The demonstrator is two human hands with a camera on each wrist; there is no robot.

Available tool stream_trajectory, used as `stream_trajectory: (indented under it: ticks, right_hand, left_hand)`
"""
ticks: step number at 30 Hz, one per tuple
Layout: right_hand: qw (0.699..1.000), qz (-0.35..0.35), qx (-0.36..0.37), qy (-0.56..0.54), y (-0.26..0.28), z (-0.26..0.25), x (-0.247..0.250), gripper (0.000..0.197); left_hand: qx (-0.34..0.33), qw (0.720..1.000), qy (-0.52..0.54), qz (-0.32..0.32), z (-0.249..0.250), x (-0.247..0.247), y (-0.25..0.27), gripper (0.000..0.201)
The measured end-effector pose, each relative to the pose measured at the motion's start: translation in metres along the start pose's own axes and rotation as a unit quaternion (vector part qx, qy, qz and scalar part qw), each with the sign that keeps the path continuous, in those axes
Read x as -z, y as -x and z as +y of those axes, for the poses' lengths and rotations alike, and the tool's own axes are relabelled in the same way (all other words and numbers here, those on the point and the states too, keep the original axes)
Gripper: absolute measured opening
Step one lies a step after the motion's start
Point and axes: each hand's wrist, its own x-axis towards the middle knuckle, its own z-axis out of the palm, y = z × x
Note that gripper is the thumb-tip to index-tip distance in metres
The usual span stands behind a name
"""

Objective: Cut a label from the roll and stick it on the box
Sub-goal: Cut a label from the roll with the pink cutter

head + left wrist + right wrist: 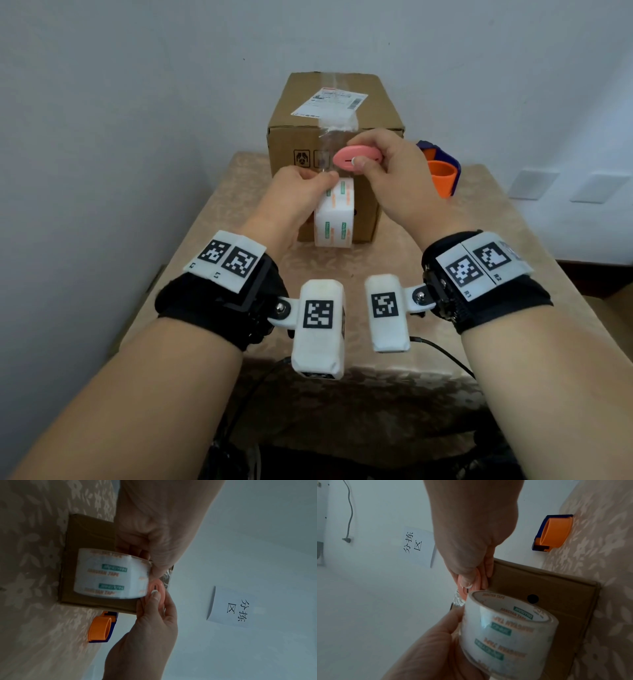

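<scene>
before the box (pixel 334 113), the left hand (pixel 294 195) grips the roll (pixel 334 214) while the right hand (pixel 387 171) pinches a pink cutter (pixel 356 158) just above it.

Both forearms reach forward, left hand (pixel 298 192) and right hand (pixel 383 164) raised close together, fingers curled.

Soft, even daylight in the head view, with faint shadows and bent edges. Both wrist views are dimmer, bluish and grainy, the nearest skin blurred, the wall dull.
</scene>
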Motion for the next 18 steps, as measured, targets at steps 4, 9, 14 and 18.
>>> stream_trajectory:
  ticks: [4,9,14,18]
  right_hand:
    - [1.0,0.012,-0.002,0.016,0.003,0.001,-0.004,0.02]
    - [1.0,0.012,-0.007,0.026,0.008,0.0,-0.007,0.018]
    - [0.999,0.026,-0.007,0.03,0.006,0.0,-0.008,0.018]
    - [0.999,0.025,-0.009,0.026,0.002,0.003,-0.006,0.017]
  left_hand:
    - [0.0,1.0,0.007,-0.014,-0.002,0.002,-0.001,0.021]
    - [-0.001,1.0,0.003,-0.015,0.0,0.003,0.002,0.022]
    - [-0.001,0.999,-0.034,-0.029,-0.004,0.004,0.003,0.018]
    - [0.005,0.999,-0.041,-0.023,-0.01,0.004,0.004,0.019]
